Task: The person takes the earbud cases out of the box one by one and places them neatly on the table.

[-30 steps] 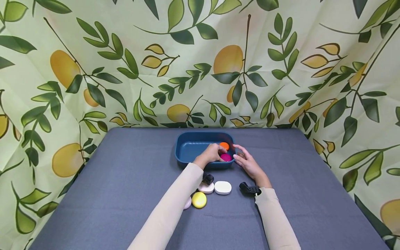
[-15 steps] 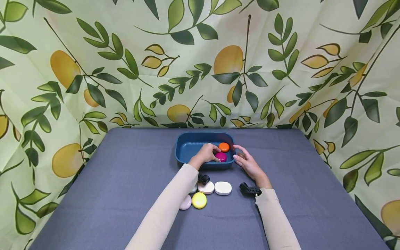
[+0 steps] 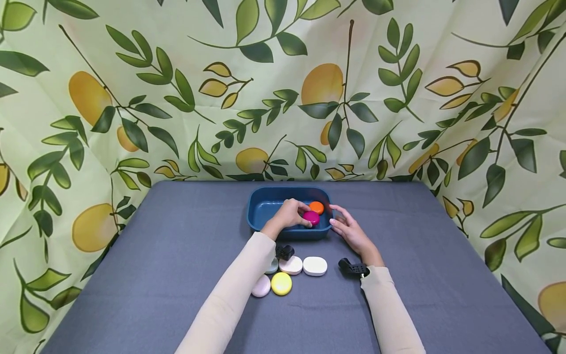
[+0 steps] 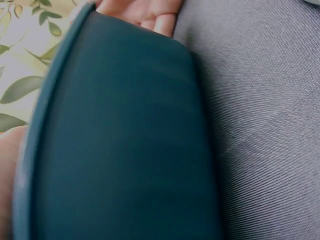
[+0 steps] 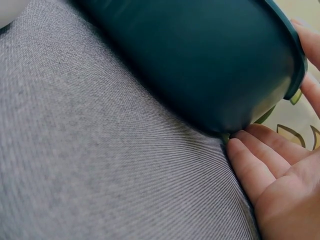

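Inside blue tub (image 3: 261, 209), magenta disc (image 3: 311, 218)

I see my left hand (image 3: 289, 215) inside the dark blue rectangular plastic tub (image 3: 261, 212), its curled fingers (image 3: 304, 210) pinching the magenta round pebble-shaped piece (image 3: 311, 218). An orange round piece (image 3: 316, 207) lies touching it at 1 o'clock. My right hand (image 3: 350, 230) rests with straight fingers against the tub's outer wall at 3 o'clock. On the grey cloth worktop (image 3: 155, 255), at the tub's 6 o'clock, lie a white oblong piece (image 3: 315, 266), a yellow round piece (image 3: 281, 283) and pale pink pieces (image 3: 261, 286).
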